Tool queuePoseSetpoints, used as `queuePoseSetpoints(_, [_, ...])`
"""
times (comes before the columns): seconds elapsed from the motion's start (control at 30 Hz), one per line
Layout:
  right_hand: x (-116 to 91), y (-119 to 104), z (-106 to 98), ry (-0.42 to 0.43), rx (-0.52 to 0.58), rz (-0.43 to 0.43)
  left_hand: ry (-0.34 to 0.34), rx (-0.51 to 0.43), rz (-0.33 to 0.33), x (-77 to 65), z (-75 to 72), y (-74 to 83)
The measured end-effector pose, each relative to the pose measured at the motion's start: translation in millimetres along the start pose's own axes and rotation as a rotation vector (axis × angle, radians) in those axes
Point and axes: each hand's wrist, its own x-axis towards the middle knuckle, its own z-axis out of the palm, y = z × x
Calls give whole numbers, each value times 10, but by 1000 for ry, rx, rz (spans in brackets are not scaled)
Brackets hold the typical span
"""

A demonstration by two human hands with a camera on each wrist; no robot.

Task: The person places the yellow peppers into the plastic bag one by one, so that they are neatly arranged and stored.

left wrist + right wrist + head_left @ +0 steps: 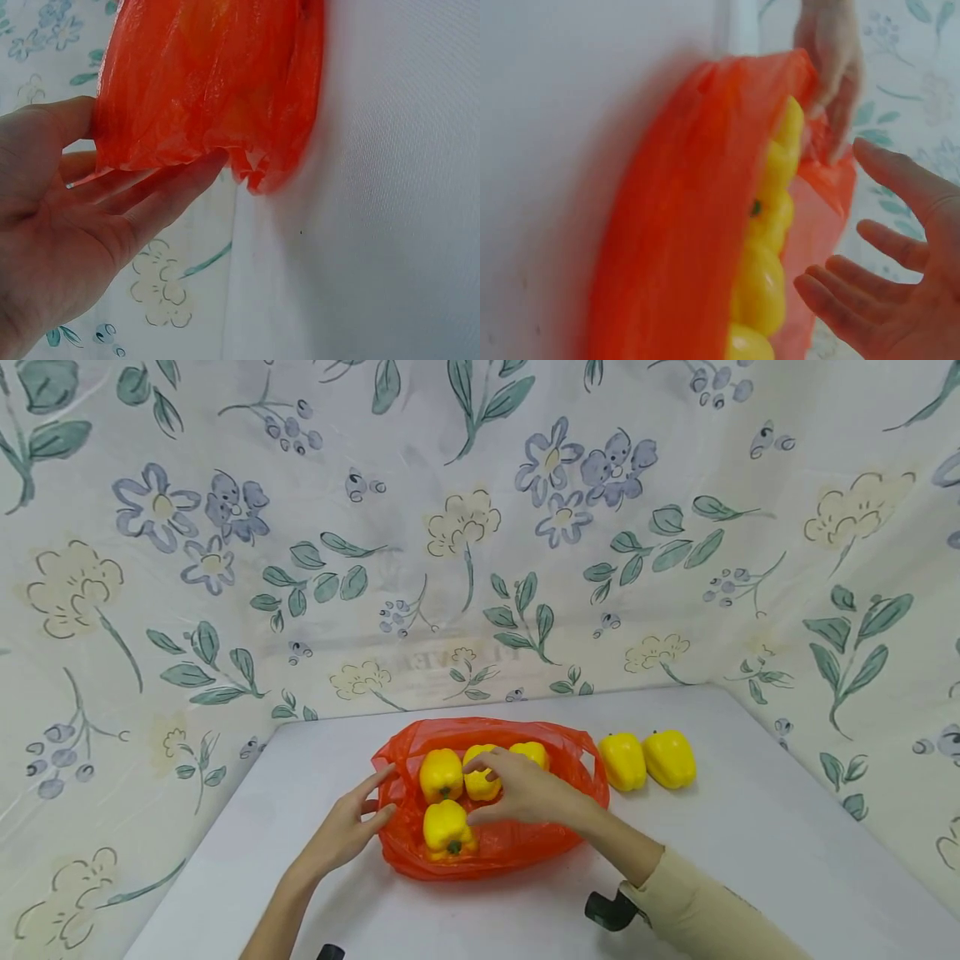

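A red plastic bag (517, 852) lies with its mouth spread upward, and several yellow bell peppers (441, 775) sit inside it. My left hand (341, 827) is at the bag's left end, thumb and forefinger apart. In the left wrist view, fairly straight fingers (169, 202) touch the edge of the red plastic. Above the bag's mouth hovers my right hand (517, 789), with spread, slightly bent fingers and nothing in them. It partly covers the peppers behind it. In the right wrist view, yellow peppers (759, 289) show along the opening, apart from that hand (907, 277).
Two more yellow bell peppers (622, 762) stand side by side on the white table (750, 860), just right of the bag. A floral-patterned sheet (465, 568) hangs behind the table and along its sides. Black devices (611, 910) show near both wrists.
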Motion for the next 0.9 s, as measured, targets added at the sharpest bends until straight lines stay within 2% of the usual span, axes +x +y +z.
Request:
queuePoseSetpoints(0.27, [-208,207,-448,138,-17,-39,1,7,-9,0,3,3])
queuePoseSetpoints(0.47, [-412,449,-710,199,-3,-20,-1,7,-10,2,-1,8])
queuePoseSetpoints(0.6, [-529,616,-844,238,-24,8,-7,6,-6,4,0,3])
queuePoseSetpoints(0.8, [-700,880,-1006,293,-91,110,5,13,-6,8,7,3])
queuePoseSetpoints(0.9, [-807,1035,-1082,304,-130,127,6,16,-5,9,8,4])
